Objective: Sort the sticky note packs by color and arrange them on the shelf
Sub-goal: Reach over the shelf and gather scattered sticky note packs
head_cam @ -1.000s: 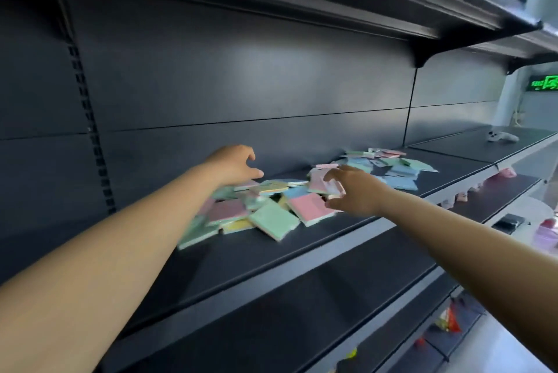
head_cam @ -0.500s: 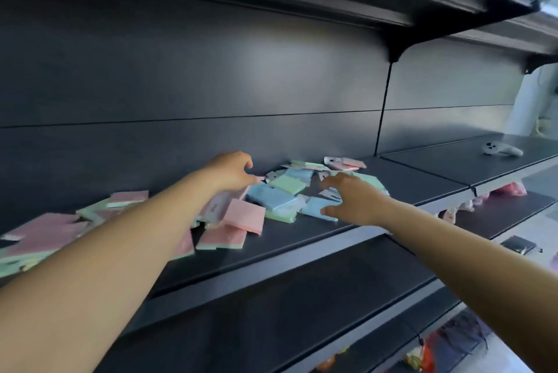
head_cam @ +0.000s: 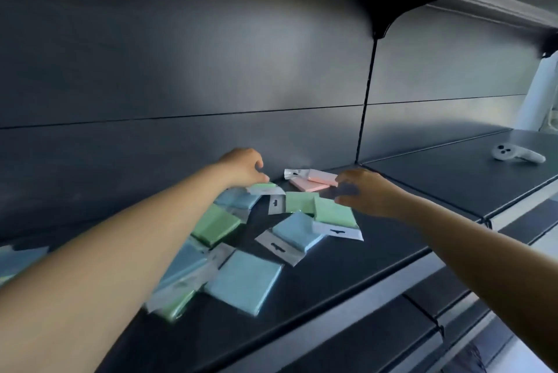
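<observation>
Sticky note packs lie scattered on the dark shelf (head_cam: pixel 377 255): blue packs (head_cam: pixel 244 282), green packs (head_cam: pixel 332 211) and two pink packs (head_cam: pixel 311 182) at the back near the divider. My left hand (head_cam: pixel 241 166) hovers by the back wall with loosely curled fingers. Its thumb sits just above a green pack (head_cam: pixel 262 185), and no grip shows. My right hand (head_cam: pixel 365 193) is spread in a wide claw, index tip at the corner of the pink packs, thumb over the green ones, holding nothing. My left forearm hides part of the blue and green packs.
A white controller (head_cam: pixel 517 156) lies on the neighbouring shelf bay to the right. An upper shelf and its bracket (head_cam: pixel 382 30) hang overhead. The shelf's pale front lip (head_cam: pixel 347 309) runs diagonally, with lower shelves (head_cam: pixel 377 342) beneath it.
The view has shifted right along the shelf and closer. My right hand has left the blue pack and now reaches, fingers spread, at the pink packs. My left hand has kept its curled pose.
</observation>
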`<state>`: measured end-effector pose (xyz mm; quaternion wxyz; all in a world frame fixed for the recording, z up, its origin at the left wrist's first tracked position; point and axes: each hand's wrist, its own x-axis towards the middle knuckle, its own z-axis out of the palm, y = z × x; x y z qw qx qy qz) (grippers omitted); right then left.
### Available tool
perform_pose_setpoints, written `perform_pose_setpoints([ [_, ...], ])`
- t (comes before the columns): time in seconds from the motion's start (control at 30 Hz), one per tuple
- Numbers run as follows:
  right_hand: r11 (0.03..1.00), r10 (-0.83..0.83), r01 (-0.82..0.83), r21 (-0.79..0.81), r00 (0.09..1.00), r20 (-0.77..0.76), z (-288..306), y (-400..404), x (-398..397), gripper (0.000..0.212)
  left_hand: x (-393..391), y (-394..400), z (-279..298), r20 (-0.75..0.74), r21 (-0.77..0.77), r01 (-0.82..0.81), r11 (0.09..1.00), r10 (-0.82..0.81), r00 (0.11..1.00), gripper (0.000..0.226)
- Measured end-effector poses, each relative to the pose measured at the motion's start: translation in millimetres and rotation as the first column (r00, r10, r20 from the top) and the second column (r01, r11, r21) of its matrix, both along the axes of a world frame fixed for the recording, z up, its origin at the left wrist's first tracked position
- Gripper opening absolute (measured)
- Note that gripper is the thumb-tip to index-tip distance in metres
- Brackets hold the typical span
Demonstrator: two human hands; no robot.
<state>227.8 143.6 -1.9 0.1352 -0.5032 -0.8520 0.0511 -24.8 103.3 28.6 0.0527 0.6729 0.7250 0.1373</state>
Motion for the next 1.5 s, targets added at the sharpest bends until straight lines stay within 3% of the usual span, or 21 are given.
perform_pose_setpoints([
  [0.13, 0.999, 0.029, -0.029, -0.025, 1.0, 0.006, -3.2, 62.4, 7.2, 0.045, 18.1, 57.4, -13.9, 0.008, -0.029, -0.02, 0.999, 0.02, 1.0, 0.043],
  [0.23, 0.994, 0.089, -0.09, -0.057, 0.996, -0.007, -12.7, 115.0, 5.2, 0.04, 28.4, 97.7, -33.2, 0.066, -0.061, -0.047, 0.997, 0.051, 0.997, 0.023],
  [0.43, 0.95, 0.217, -0.226, -0.214, 0.974, -0.063, -32.3, 203.0, -6.4, 0.052, 41.5, 145.5, -65.6, 0.206, -0.09, -0.16, 0.983, 0.176, 0.963, 0.059],
  [0.6, 0.844, 0.276, -0.286, -0.455, 0.957, -0.089, -34.7, 243.5, -12.8, 0.067, 50.6, 158.1, -68.7, 0.231, -0.204, -0.332, 0.921, 0.375, 0.898, 0.063],
  [0.77, 0.804, 0.244, -0.236, -0.546, 0.968, -0.058, -32.8, 261.0, -18.0, 0.072, 58.1, 167.1, -67.1, 0.214, -0.32, -0.392, 0.863, 0.468, 0.857, 0.052],
  [0.93, 0.702, 0.139, -0.249, -0.667, 0.967, -0.214, -38.0, 270.0, -8.0, 0.013, 63.0, 181.3, -75.6, 0.307, -0.347, -0.403, 0.847, 0.508, 0.805, 0.062],
  [1.13, 0.656, 0.079, -0.305, -0.691, 0.938, -0.339, -43.1, 269.9, -0.5, 0.015, 74.3, 181.0, -75.3, 0.535, -0.341, -0.397, 0.852, 0.524, 0.663, 0.032],
  [1.27, 0.667, 0.029, -0.31, -0.678, 0.92, -0.392, -42.0, 263.9, 4.1, 0.023, 77.4, 176.4, -74.0, 0.724, -0.278, -0.399, 0.874, 0.464, 0.511, 0.042],
  [1.37, 0.65, -0.035, -0.347, -0.676, 0.875, -0.483, -40.0, 254.0, 5.9, 0.013, 82.7, 166.0, -70.8, 0.844, -0.237, -0.411, 0.88, 0.396, 0.362, 0.041],
  [1.5, 0.686, -0.057, -0.415, -0.597, 0.788, -0.613, -28.0, 227.5, 1.1, 0.017, 83.4, 138.0, -56.6, 0.889, -0.152, -0.452, 0.879, 0.322, 0.327, 0.025],
])
